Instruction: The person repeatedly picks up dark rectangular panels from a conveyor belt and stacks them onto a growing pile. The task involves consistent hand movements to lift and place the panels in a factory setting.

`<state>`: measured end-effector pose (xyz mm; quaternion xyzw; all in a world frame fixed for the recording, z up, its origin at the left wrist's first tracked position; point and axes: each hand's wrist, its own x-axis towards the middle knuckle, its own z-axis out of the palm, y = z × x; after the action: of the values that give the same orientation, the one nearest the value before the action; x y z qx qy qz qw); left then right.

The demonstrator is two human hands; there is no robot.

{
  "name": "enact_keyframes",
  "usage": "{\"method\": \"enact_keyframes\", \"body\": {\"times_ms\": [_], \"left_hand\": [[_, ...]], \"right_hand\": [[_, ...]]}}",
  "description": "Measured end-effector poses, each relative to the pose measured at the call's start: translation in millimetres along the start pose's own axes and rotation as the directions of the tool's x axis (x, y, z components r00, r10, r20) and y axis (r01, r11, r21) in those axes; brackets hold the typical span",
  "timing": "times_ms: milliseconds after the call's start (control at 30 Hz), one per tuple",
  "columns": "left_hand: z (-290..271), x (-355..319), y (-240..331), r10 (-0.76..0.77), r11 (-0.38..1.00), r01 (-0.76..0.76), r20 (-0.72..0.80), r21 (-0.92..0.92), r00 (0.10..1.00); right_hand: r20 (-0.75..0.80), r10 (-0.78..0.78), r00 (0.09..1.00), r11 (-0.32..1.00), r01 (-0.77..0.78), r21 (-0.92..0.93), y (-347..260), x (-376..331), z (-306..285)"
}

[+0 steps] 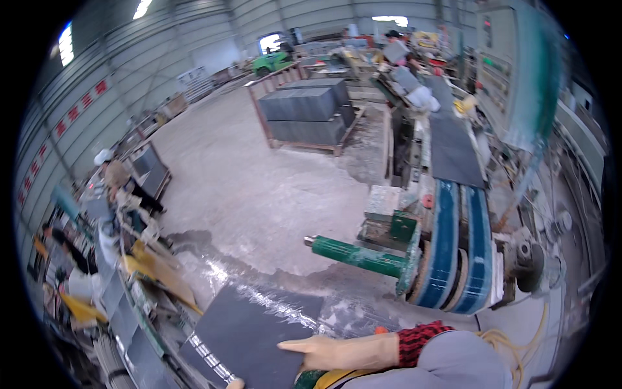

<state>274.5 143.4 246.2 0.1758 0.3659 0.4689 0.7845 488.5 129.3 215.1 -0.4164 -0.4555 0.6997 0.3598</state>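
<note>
r hand (337,351) in tan rubber glove, bottom centre, lay flat w/ fingers straight, not gripping, palm edge on dark wet stone slab (253,334), prob steadying it. slab sat on roller conveyor (210,356), lower left, directly under and left of fingertips. l hand (234,384) barely showed at bottom edge by slab corner; grip couldn't tell. mid right: green shaft (359,258), blue belt wheels (457,243). far top: stacked slabs on pallet (304,113).

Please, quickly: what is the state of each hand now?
Left hand: only a fingertip shows at the dark slab edge; cannot tell.
Right hand: gloved, open, flat over the slab.
</note>
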Motion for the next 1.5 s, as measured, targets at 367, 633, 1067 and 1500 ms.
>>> {"method": "enact_keyframes", "body": {"times_ms": [367, 633, 1067, 1500], "left_hand": [[197, 130, -161, -0.506, 0.751, 0.14, 0.427, 0.645, 0.749], [230, 142, -183, -0.5, 0.715, 0.227, 0.257, 0.661, 0.827], [14, 230, -152, -0.606, 0.531, 0.504, 0.111, -0.681, 0.788], [-14, 207, -152, -0.496, -0.181, -0.072, 0.028, -0.981, 0.868]], "right_hand": [[-0.869, 0.033, 0.494, 0.688, 0.619, 0.378, 63, -202, -144], [-0.992, 0.086, 0.089, 0.488, 0.865, 0.12, 42, -262, -244], [-0.989, 0.149, -0.013, 0.271, 0.962, 0.028, 88, -284, -398], [-0.987, 0.149, -0.061, 0.272, 0.962, -0.019, 89, -280, -468]]}}
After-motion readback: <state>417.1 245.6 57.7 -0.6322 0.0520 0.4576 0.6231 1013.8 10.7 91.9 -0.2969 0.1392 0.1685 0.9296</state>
